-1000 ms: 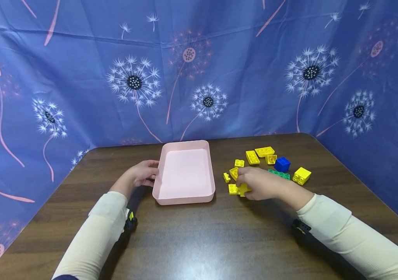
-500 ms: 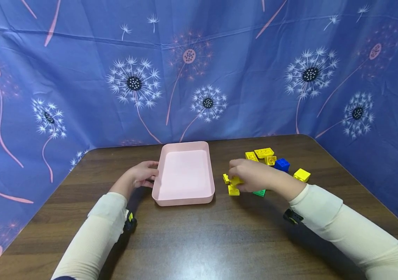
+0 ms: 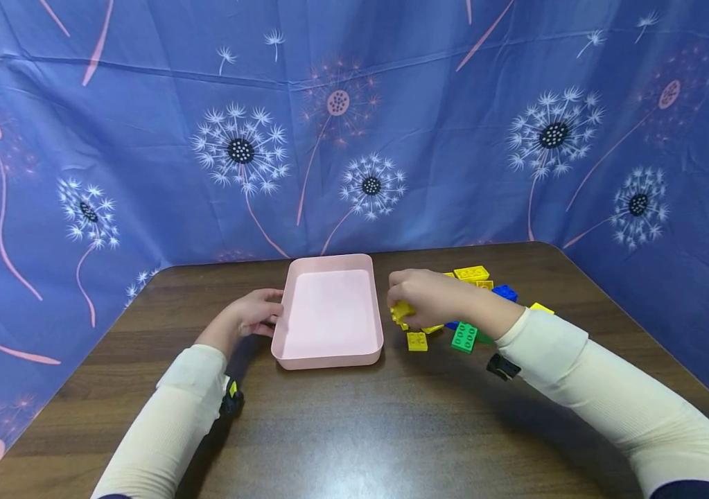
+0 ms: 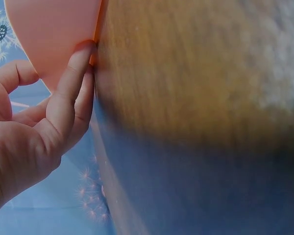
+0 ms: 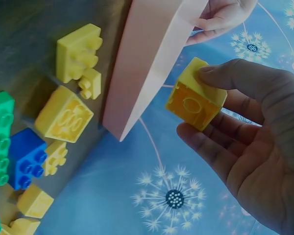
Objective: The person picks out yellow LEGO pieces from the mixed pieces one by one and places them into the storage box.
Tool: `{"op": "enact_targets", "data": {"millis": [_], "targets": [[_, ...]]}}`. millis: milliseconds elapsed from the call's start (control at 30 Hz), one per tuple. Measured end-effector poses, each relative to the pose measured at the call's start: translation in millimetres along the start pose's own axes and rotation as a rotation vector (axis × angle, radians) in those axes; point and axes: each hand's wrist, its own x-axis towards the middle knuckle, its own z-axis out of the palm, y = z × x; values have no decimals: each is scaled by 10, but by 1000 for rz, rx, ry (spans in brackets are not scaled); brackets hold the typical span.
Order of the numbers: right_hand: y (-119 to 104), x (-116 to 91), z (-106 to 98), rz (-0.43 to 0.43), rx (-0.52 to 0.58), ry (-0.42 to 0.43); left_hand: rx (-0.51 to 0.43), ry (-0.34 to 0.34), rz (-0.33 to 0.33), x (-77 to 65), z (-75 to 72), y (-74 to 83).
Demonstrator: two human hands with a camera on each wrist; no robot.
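Note:
The pink tray (image 3: 329, 362) lies on the table left of the bricks, with nothing in it. My left hand (image 3: 256, 312) holds its left side; in the left wrist view the thumb meets the rim while the fingertips touch the wall's lower edge. My right hand (image 3: 435, 296) pinches a yellow toy brick (image 5: 198, 93) between thumb and fingers, raised just right of the tray. The brick's hollow underside shows in the right wrist view. Below the hand lie a flat yellow brick (image 3: 417, 342) and a green brick (image 3: 464, 337).
More yellow bricks (image 3: 471, 274) and a blue brick (image 3: 505, 293) lie behind and right of my right hand, partly hidden by the arm. A second blue brick (image 5: 27, 159) shows in the right wrist view. A blue dandelion-patterned cloth (image 3: 454, 173) hangs behind the wooden table (image 3: 329, 430).
My right hand has picked up the yellow brick and carried it up and left toward the tray, uncovering the green brick. The left hand has stayed at the tray.

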Motion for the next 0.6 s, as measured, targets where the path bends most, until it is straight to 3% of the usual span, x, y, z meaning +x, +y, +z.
{"op": "enact_targets", "data": {"millis": [600], "targets": [[-20,521,-39,-22,26,-59,-8,-15,1,17,6,-20]]}}
